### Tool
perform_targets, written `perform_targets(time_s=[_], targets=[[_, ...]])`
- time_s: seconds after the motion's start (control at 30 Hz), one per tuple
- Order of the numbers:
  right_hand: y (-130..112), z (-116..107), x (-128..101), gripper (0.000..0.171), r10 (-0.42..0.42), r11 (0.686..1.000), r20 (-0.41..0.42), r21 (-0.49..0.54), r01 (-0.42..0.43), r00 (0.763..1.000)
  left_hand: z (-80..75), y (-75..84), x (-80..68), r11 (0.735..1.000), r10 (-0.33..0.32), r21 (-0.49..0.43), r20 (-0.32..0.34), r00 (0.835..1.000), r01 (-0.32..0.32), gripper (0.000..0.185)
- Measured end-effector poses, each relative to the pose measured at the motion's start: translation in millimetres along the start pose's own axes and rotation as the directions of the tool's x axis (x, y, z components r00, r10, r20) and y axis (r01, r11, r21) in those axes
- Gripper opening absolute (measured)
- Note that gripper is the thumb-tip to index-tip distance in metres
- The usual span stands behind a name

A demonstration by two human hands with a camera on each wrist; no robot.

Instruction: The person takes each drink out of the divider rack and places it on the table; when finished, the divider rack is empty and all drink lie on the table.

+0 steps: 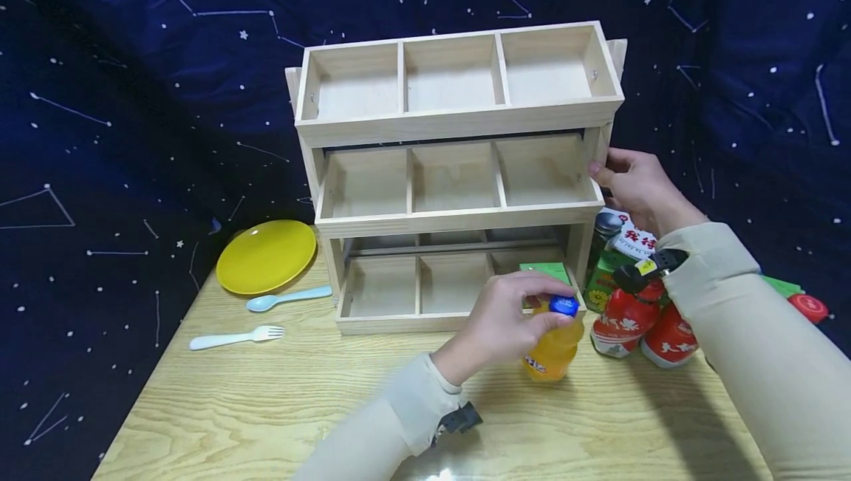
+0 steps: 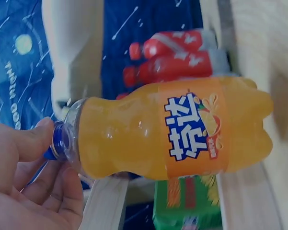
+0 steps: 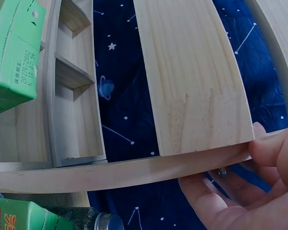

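Note:
My left hand [image 1: 501, 318] pinches the blue cap [image 1: 564, 306] of an orange soda bottle [image 1: 555, 348], upright before the right end of a wooden three-tier shelf [image 1: 459, 222]. Whether the bottle's base touches the table cannot be told. The left wrist view shows the bottle's [image 2: 129, 136] orange label and the thumb and fingers at its cap. My right hand [image 1: 641, 185] grips the shelf's right side frame at the middle tier; in the right wrist view its thumb and fingers [image 3: 199, 194] hold the wooden edge. A green carton [image 1: 547, 269] sits in the bottom right compartment.
Right of the shelf stand red bottles [image 1: 621, 326], another green box [image 1: 601, 278] and a dark-lidded jar [image 1: 606, 224]. At the left lie a yellow plate [image 1: 266, 256], a light blue spoon [image 1: 289, 298] and a white fork [image 1: 236, 337]. A dark starry cloth [image 1: 166, 97] hangs behind.

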State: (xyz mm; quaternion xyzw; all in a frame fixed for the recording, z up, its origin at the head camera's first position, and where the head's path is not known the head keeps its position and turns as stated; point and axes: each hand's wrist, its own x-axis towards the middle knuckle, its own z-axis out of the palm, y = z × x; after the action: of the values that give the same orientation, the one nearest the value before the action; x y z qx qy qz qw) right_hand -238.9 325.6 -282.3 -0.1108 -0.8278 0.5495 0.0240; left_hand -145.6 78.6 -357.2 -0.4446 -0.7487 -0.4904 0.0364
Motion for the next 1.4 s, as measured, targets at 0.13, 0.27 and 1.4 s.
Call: perform_targets(time_s=[0.13, 0.27, 1.4], targets=[[2, 0, 0, 0.063, 0.001, 1.0, -0.001, 0.008, -0.001, 1.0, 16.5, 3.8, 2.4, 0.997, 0.013, 0.078, 0.039, 0.999, -0.016, 0.029], [3, 0, 1, 0.062, -0.004, 1.0, 0.002, 0.015, 0.004, 1.0, 27.3, 7.3, 2.3, 0.994, 0.012, 0.108, 0.087, 0.996, -0.021, 0.028], [4, -3, 1, 0.063, -0.029, 0.994, 0.043, 0.103, 0.025, 0.999, -22.7, -31.6, 5.3, 0.996, -0.04, 0.083, 0.102, 0.994, 0.031, 0.036]])
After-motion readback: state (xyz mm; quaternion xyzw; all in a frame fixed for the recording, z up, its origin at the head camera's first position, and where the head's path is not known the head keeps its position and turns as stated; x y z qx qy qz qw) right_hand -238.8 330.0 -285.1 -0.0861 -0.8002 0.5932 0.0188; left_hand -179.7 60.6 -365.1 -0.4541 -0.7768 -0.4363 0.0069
